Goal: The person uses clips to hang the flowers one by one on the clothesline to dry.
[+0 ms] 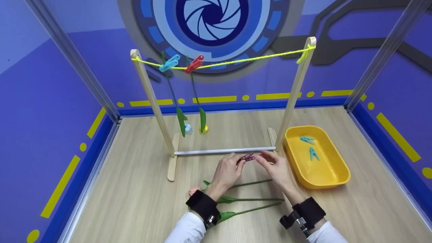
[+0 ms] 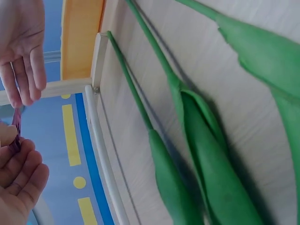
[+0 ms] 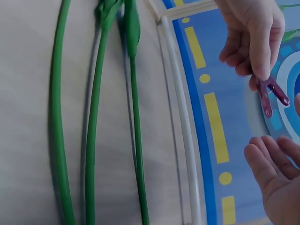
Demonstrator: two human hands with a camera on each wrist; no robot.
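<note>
Purple clothespin pinched in the left hand, right hand just beside it

The silver crossbar [image 1: 225, 151] of the wooden rack is the landmark here, seen from the wearer's side. The purple clothespin [image 1: 249, 157] appears just in front of the crossbar's right half. The left hand [image 1: 226, 171] pinches it between thumb and fingers. The right hand [image 1: 278, 170], before the crossbar's right end, has its fingers extended and holds nothing; whether a fingertip touches the clip, I cannot tell.

The key relation: the clothespin lies between the two hands, its long axis running roughly along the crossbar, and the right wrist view shows its splayed legs pointing toward the right hand. The left hand is the nearer, being already on it.

Nearer the wearer than the crossbar, three tulips [image 1: 256, 199] lie on the counter [image 1: 135, 202], stems roughly parallel to it, leafy parts leftward and bare ends rightward. Above the crossbar runs a yellow cord [image 1: 256, 59]; toward its left end, a blue clothespin [image 1: 169, 63] and a red clothespin [image 1: 194, 64] each hold a tulip head-down. Past the crossbar's right end stands a yellow tray [image 1: 325, 172] with two light-blue clothespins [image 1: 314, 154].
</note>
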